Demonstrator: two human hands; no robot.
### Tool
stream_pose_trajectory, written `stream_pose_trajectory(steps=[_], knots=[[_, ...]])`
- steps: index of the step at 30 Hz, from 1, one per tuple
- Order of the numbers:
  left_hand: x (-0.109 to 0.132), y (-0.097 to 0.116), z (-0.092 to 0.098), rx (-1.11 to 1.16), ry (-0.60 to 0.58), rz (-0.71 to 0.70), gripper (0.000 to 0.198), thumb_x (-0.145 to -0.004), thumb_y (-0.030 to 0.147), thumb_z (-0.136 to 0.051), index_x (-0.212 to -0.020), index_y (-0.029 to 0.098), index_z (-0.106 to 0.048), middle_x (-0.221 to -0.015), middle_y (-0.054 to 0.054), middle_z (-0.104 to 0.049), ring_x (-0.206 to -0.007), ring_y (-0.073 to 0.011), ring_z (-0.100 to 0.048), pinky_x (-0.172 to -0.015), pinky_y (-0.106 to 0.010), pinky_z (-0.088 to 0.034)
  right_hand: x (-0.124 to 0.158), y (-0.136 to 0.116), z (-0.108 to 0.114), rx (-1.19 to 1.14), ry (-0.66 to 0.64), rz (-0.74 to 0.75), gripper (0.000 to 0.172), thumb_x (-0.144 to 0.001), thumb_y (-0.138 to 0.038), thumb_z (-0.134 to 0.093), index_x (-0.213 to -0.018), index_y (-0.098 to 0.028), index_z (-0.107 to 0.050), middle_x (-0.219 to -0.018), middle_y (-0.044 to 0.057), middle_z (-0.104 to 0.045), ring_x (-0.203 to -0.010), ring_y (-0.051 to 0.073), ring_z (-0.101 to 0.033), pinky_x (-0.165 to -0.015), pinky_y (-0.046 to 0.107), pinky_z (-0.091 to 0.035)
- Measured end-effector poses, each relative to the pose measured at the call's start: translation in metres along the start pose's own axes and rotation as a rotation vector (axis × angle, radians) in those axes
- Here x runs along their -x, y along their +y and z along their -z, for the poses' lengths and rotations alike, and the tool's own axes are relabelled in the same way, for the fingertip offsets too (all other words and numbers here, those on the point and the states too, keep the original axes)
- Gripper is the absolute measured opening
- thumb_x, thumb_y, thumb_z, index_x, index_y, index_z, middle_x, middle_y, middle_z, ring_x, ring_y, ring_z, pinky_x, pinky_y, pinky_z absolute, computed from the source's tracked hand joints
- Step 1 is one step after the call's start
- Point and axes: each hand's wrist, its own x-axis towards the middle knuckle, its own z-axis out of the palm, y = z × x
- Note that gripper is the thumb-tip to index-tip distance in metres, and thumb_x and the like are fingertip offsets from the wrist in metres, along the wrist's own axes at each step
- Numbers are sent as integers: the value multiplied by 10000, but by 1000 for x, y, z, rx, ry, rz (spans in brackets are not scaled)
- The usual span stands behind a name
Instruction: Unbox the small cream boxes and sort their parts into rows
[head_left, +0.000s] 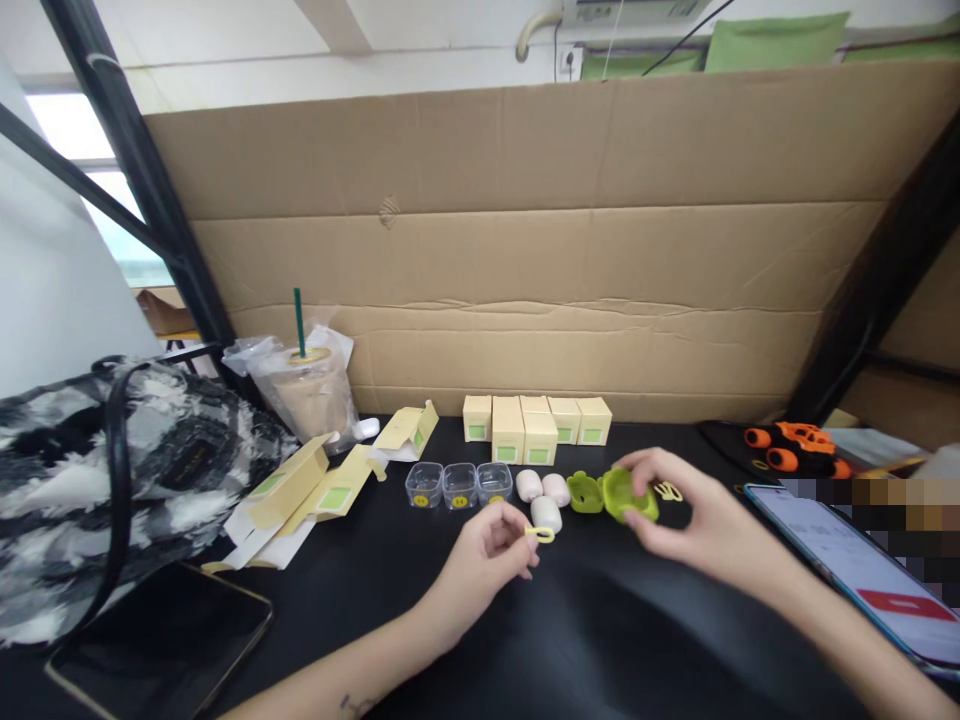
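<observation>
My left hand (487, 560) is closed in a pinch on a small yellow loop (541, 535), just in front of the white rounded pieces. With thumb and fingers on its sides, my right hand (671, 510) grips a green shaped case (621, 490). Another green case part (583, 492) lies against its left side; whether the two are joined I cannot tell. Right behind the right fingers are more yellow loops (667, 491). A few white rounded pieces (546, 514) sit together between the hands. To their left stand clear plastic cups (460, 484) with yellow smiley stickers.
Several small cream boxes (508, 428) stand at the back, before a cardboard wall (525, 260). Opened cartons (341, 490), a bagged drink (307, 395), a fluffy bag (150, 450) and a dark tablet (161, 640) are left. A phone (855, 570) and orange toy car (799, 448) are right.
</observation>
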Motion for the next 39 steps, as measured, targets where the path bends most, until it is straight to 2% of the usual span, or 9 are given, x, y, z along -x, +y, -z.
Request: stream_pose_trajectory(steps=[2, 5, 10, 13, 22, 28, 32, 36, 39], knots=[[0, -1, 0, 10, -29, 19, 402, -667, 493, -704, -750, 160, -493, -661, 14, -546, -610, -102, -515, -572, -227, -418, -4, 20, 16, -23, -41, -95, 138, -723, -236, -577, -781, -227, -452, -934, 43, -643, -810, 186, -613, -748, 325, -491], [1, -3, -3, 3, -70, 49, 426, -643, 501, -720, -733, 157, -487, -644, 20, -545, -580, -85, -496, -551, -215, -399, -4, 34, 27, -24, -179, -98, 121, -739, -283, -595, -815, -222, -523, -990, 55, -651, -911, 214, -616, -826, 353, -474], [1, -3, -5, -5, -73, 77, 448, -617, 517, -729, -726, 155, -489, -631, 22, -549, -554, -78, -483, -547, -222, -396, 1, 18, 9, -38, -464, -8, 74, -808, -285, -564, -788, -225, -602, -1061, 65, -646, -1118, 239, -549, -943, 383, -409], [1, 0, -5, -20, -79, 92, 451, -613, 525, -726, -722, 151, -499, -623, 23, -544, -551, -76, -482, -547, -223, -391, 2, 9, -4, 24, -512, -16, 101, -839, -247, -517, -786, -223, -599, -1129, 68, -592, -1111, 224, -550, -935, 370, -415], [3, -2, -6, -36, -92, 102, 452, -613, 540, -721, -719, 153, -511, -623, 26, -537, -554, -80, -479, -570, -235, -389, 4, 5, -11, 147, -390, 30, 118, -871, -304, -512, -907, -229, -597, -1000, 60, -581, -954, 224, -591, -821, 384, -481], [1, -4, -8, -121, -117, 97, 456, -609, 550, -716, -728, 142, -548, -619, 24, -522, -548, -76, -421, -559, -236, -330, 12, -32, -22, -11, -341, 197, 338, -809, -327, -632, -1130, -252, -555, -1105, 57, -609, -1048, 209, -574, -882, 329, -478], [3, -1, -8, -222, -167, 88, 373, -654, 477, -704, -723, 128, -592, -611, 32, -503, -561, -75, -377, -552, -229, -303, 18, -49, -37, -49, -347, 277, 187, -881, -214, -528, -1058, -230, -585, -905, 30, -648, -839, 160, -617, -742, 274, -501], [6, -1, -6, -254, -198, 78, 417, -693, 395, -689, -1008, 145, -580, -694, 33, -512, -604, -88, -430, -603, -235, -347, 10, -24, -27, -137, -252, 114, 106, -886, -257, -504, -900, -206, -596, -809, 17, -637, -735, 137, -608, -670, 245, -496], [8, -3, -5, -284, -201, 40, 414, -778, 369, -603, -1125, 167, -504, -740, 25, -523, -646, -105, -481, -662, -258, -379, 1, 23, -2, -5, -25, -177, 234, -864, -396, -488, -927, -203, -606, -792, 34, -640, -715, 167, -607, -661, 286, -501]])
